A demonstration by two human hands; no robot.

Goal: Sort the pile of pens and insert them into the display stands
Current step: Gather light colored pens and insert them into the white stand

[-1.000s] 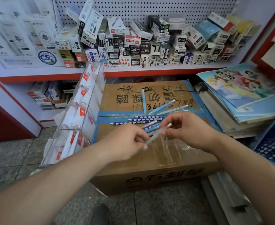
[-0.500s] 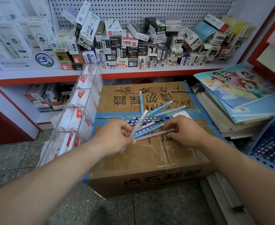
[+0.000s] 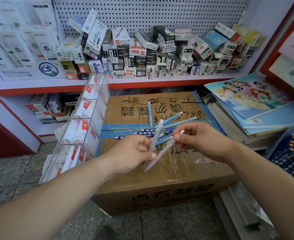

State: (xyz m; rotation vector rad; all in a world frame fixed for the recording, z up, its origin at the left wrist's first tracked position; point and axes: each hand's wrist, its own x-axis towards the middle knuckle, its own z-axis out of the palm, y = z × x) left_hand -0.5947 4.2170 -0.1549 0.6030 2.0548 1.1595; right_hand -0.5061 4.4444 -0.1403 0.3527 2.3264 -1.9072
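Both hands are up off the carton now; half a second back the right hand was down on the pile. Its fingertips pinch a pink pen near the clicker end and slant it down to the left hand. The left thumb and fingers pinch a pale grey pen nearly upright. I can't tell if the pink one is gripped there yet.

It reads as a hand-off: the left hand collects like pens (pale barrels together). The pile lies loose on the carton just behind the hands, mostly blue. A clear stand leans at the carton's left edge, near the left hand, probably why the bundle builds on that side.
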